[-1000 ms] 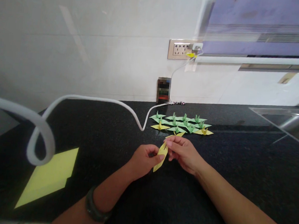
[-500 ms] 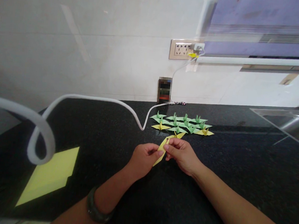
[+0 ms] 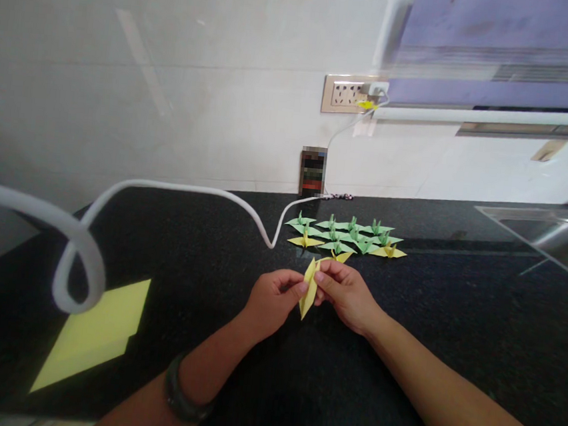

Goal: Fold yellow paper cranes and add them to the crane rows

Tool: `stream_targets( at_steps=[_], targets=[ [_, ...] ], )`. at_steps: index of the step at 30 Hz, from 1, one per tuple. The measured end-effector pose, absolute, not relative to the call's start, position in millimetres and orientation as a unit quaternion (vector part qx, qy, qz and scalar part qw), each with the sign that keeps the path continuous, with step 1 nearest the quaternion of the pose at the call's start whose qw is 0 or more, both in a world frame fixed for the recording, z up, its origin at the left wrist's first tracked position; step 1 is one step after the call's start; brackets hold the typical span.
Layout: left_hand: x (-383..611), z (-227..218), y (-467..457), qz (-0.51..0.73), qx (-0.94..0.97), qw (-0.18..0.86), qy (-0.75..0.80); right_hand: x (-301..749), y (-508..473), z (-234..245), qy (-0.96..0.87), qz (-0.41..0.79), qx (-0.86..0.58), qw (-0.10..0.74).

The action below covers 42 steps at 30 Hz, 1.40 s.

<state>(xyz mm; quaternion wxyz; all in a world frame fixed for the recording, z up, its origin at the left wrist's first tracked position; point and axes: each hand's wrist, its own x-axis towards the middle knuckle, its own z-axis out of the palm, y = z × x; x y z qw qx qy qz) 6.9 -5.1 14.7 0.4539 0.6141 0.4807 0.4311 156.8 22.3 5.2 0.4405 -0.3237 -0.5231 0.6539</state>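
Both hands pinch a narrow folded piece of yellow paper (image 3: 309,294) above the black counter (image 3: 454,323). My left hand (image 3: 270,302) grips it from the left with thumb and fingers closed. From the right, my right hand (image 3: 349,295) holds its upper part, fingers closed too. The paper stands nearly upright with its lower tip pointing down. Just beyond the hands lies a cluster of several green and yellow paper cranes (image 3: 347,236).
Yellow paper sheets (image 3: 96,332) lie at the counter's near left. A white cable (image 3: 175,192) loops across the left side towards a blurred phone (image 3: 312,171) leaning on the wall under a socket (image 3: 348,93). A steel sink (image 3: 548,228) sits at far right.
The folded yellow paper has been turned from a slant to nearly upright between my fingers, and both hands have shifted slightly up and towards the cranes.
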Motion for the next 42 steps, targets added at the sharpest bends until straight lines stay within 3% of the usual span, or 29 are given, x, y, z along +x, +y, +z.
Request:
stream_targets(
  at_steps=[16, 24, 30, 42],
  targets=[
    [6.1, 20.0, -7.6, 0.452, 0.641, 0.349, 0.513, 155.8, 20.2, 4.3, -0.539, 0.665, -0.307, 0.416],
    [6.6, 19.3, -8.3, 0.447, 0.641, 0.362, 0.509, 155.2, 20.4, 4.2, -0.527, 0.674, -0.31, 0.415],
    [7.3, 19.6, -8.2, 0.439, 0.642, 0.357, 0.518, 154.6, 19.9, 6.5, -0.487, 0.675, -0.292, 0.47],
    [6.5, 17.8, -6.7, 0.441, 0.618, 0.369, 0.535, 154.1, 18.0, 11.1, -0.567, 0.586, -0.378, 0.439]
  ],
)
